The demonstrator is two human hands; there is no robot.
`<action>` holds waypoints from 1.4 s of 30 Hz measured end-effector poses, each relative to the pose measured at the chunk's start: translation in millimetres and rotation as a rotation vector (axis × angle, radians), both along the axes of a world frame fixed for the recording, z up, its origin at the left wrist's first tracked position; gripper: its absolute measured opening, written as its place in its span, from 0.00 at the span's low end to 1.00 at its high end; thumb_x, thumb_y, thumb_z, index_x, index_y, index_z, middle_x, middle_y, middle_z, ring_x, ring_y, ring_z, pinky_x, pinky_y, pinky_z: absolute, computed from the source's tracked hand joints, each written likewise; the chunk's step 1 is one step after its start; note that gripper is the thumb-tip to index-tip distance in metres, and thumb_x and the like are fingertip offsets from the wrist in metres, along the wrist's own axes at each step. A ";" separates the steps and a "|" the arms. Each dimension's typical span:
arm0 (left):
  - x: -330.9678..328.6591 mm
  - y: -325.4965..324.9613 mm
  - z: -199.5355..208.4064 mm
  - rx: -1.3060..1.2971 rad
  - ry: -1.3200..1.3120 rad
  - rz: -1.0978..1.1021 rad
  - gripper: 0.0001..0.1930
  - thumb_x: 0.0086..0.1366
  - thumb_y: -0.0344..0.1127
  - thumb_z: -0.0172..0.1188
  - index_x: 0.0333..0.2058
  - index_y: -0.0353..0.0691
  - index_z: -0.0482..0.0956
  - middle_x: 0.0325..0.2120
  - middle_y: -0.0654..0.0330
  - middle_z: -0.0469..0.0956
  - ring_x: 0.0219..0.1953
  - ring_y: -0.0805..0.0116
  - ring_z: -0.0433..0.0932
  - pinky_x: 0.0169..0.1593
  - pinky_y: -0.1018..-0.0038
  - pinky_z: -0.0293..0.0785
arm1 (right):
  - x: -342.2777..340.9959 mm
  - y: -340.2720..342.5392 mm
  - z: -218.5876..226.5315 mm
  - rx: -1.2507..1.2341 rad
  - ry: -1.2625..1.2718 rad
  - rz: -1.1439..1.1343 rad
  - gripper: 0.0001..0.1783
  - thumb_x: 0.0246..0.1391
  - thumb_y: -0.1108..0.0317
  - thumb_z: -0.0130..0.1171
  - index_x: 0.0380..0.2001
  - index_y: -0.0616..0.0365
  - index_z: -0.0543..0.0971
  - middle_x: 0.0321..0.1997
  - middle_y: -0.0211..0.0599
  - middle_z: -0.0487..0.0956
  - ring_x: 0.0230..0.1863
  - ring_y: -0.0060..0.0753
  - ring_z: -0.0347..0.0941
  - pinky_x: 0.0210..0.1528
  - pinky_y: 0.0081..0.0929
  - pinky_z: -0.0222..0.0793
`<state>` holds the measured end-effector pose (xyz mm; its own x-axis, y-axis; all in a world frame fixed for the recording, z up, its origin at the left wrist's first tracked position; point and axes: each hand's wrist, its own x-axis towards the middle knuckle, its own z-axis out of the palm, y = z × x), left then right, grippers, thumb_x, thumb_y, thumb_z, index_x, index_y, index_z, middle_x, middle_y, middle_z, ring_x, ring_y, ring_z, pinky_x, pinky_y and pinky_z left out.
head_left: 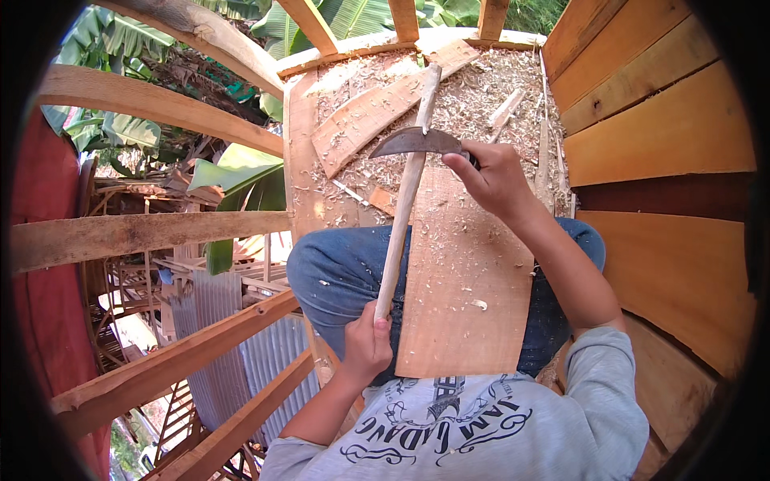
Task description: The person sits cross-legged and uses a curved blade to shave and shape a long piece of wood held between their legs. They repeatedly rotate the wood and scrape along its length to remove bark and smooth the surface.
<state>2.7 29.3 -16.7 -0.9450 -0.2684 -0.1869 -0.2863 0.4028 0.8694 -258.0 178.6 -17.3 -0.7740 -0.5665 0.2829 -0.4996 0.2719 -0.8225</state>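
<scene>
My left hand (pixel 366 343) grips the lower end of a long wooden handle (pixel 401 216) that runs up to a curved dark metal blade (pixel 413 143), an adze. My right hand (pixel 491 178) is shut on the right end of that blade, at its head. The tool lies across a flat wooden plank (pixel 465 289) that rests over my lap, on blue jeans (pixel 337 272). Shavings speckle the plank's surface.
A wooden floor (pixel 473 96) thick with shavings and a loose board (pixel 377 112) lies ahead. Curved plank walls (pixel 666 144) rise on the right. Open wooden ribs (pixel 144 232) on the left leave gaps over a drop to corrugated sheets (pixel 216 321) and banana leaves.
</scene>
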 end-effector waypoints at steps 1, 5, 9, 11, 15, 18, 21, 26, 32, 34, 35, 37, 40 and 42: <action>5.6 -2.2 -6.2 -0.024 0.030 -0.018 0.16 0.70 0.38 0.39 0.39 0.30 0.71 0.15 0.58 0.69 0.16 0.64 0.73 0.22 0.72 0.67 | 10.8 -5.3 -3.3 -0.045 0.016 0.014 0.28 0.52 0.44 0.57 0.13 0.57 0.72 0.09 0.38 0.69 0.11 0.39 0.69 0.15 0.29 0.61; 9.5 -3.6 -7.4 -0.026 0.034 -0.016 0.16 0.69 0.38 0.40 0.39 0.30 0.71 0.15 0.58 0.69 0.15 0.64 0.73 0.21 0.71 0.67 | -18.2 7.9 2.2 0.187 0.268 0.051 0.27 0.54 0.46 0.56 0.13 0.57 0.73 0.09 0.38 0.69 0.11 0.36 0.69 0.15 0.28 0.62; 5.6 -3.2 -7.7 -0.040 0.033 -0.014 0.15 0.69 0.37 0.41 0.39 0.30 0.71 0.15 0.58 0.70 0.15 0.65 0.73 0.21 0.72 0.67 | 12.2 -2.9 -3.2 0.057 0.172 0.077 0.27 0.52 0.44 0.57 0.14 0.55 0.73 0.09 0.35 0.69 0.10 0.33 0.68 0.15 0.29 0.63; 13.8 -4.2 -6.5 0.017 0.012 0.002 0.14 0.68 0.36 0.41 0.39 0.30 0.71 0.15 0.58 0.70 0.15 0.65 0.73 0.21 0.72 0.67 | 23.6 -0.9 -0.1 0.187 0.457 0.340 0.26 0.50 0.43 0.59 0.13 0.54 0.71 0.08 0.33 0.68 0.09 0.32 0.67 0.14 0.29 0.63; -1.1 -3.0 -2.1 0.004 -0.008 -0.001 0.15 0.69 0.37 0.40 0.39 0.30 0.71 0.15 0.58 0.70 0.15 0.66 0.73 0.21 0.74 0.67 | -16.8 2.7 -7.8 0.025 0.028 -0.071 0.27 0.53 0.46 0.58 0.13 0.57 0.71 0.08 0.39 0.67 0.09 0.33 0.66 0.14 0.26 0.61; 6.6 -5.2 -8.8 0.003 0.010 -0.003 0.17 0.69 0.39 0.39 0.39 0.29 0.70 0.15 0.60 0.68 0.15 0.70 0.70 0.21 0.76 0.66 | 17.8 -2.1 3.2 0.210 0.465 0.329 0.27 0.53 0.46 0.57 0.13 0.57 0.71 0.08 0.39 0.68 0.11 0.33 0.69 0.14 0.26 0.61; 2.4 0.7 -1.2 0.045 0.005 -0.005 0.21 0.71 0.43 0.36 0.39 0.27 0.68 0.15 0.64 0.64 0.15 0.79 0.64 0.20 0.81 0.63 | -23.5 9.7 -10.1 0.090 0.047 -0.103 0.23 0.54 0.52 0.59 0.16 0.61 0.74 0.09 0.38 0.66 0.12 0.27 0.63 0.16 0.27 0.57; 7.1 -5.9 -2.4 0.138 0.007 -0.002 0.23 0.70 0.48 0.37 0.38 0.29 0.68 0.16 0.65 0.64 0.15 0.79 0.63 0.20 0.81 0.64 | -9.1 8.1 14.3 0.125 -0.049 -0.122 0.28 0.51 0.46 0.60 0.14 0.61 0.73 0.06 0.34 0.63 0.10 0.26 0.61 0.16 0.27 0.55; 10.3 -19.9 -3.5 0.364 -0.062 -0.015 0.24 0.70 0.49 0.40 0.37 0.28 0.69 0.15 0.64 0.65 0.15 0.78 0.65 0.20 0.80 0.64 | -17.6 44.1 56.7 -0.048 -0.802 0.435 0.16 0.52 0.58 0.62 0.32 0.59 0.73 0.13 0.24 0.67 0.13 0.15 0.63 0.15 0.17 0.55; 10.2 -23.2 -2.9 0.451 -0.062 -0.018 0.25 0.69 0.51 0.41 0.38 0.28 0.69 0.15 0.65 0.64 0.16 0.78 0.64 0.20 0.81 0.64 | -11.2 52.7 71.0 -0.151 -1.085 0.538 0.16 0.52 0.66 0.62 0.42 0.58 0.70 0.16 0.22 0.68 0.14 0.12 0.63 0.16 0.14 0.56; 10.5 -23.6 -3.9 0.455 -0.050 -0.027 0.25 0.69 0.52 0.41 0.38 0.28 0.68 0.15 0.65 0.64 0.16 0.78 0.64 0.20 0.81 0.64 | -7.9 54.7 68.1 -0.147 -0.945 0.397 0.16 0.51 0.70 0.63 0.43 0.60 0.72 0.19 0.26 0.72 0.17 0.15 0.67 0.18 0.17 0.61; 11.4 -24.2 -4.5 0.457 -0.046 -0.037 0.26 0.69 0.53 0.41 0.38 0.28 0.68 0.15 0.65 0.64 0.16 0.79 0.64 0.19 0.81 0.64 | -1.5 49.4 50.8 -0.128 -0.417 0.267 0.18 0.49 0.70 0.64 0.44 0.60 0.74 0.22 0.29 0.75 0.20 0.17 0.70 0.20 0.17 0.64; 10.9 -25.9 -3.6 0.479 -0.080 -0.030 0.27 0.68 0.54 0.42 0.38 0.28 0.68 0.16 0.65 0.64 0.16 0.79 0.63 0.19 0.81 0.64 | 8.5 47.3 45.0 -0.057 -0.084 0.101 0.20 0.45 0.72 0.66 0.44 0.60 0.76 0.26 0.36 0.78 0.24 0.27 0.76 0.25 0.21 0.69; 9.3 -27.2 -2.6 0.529 -0.116 -0.014 0.28 0.68 0.55 0.42 0.38 0.28 0.68 0.16 0.65 0.64 0.16 0.79 0.63 0.20 0.81 0.64 | 10.9 45.5 37.2 -0.026 0.179 -0.026 0.20 0.44 0.72 0.67 0.43 0.60 0.76 0.27 0.38 0.78 0.23 0.32 0.76 0.25 0.23 0.69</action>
<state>11.9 2.1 -19.3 -0.9131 -0.0969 -0.3961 -0.3898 -0.0775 0.9176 -247.1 224.2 19.9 -0.7243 -0.5378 0.4316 -0.6317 0.2666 -0.7280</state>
